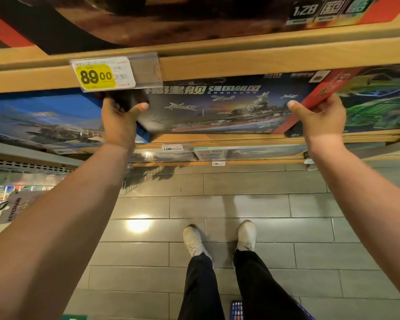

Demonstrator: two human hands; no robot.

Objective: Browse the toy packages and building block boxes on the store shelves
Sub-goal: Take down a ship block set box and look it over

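Left hand (119,122) grips the left end of the warship box (217,105); right hand (319,116) grips its right end. Box sits below the price tag (103,75).

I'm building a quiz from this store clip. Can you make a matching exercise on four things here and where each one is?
1. aircraft carrier box
2. yellow price tag
3. green box
4. blue box

A. clipped to the upper shelf edge
B. right of the carrier box
C. held at both ends by the left hand and right hand
D. left of the carrier box

Pairs: 1-C, 2-A, 3-B, 4-D
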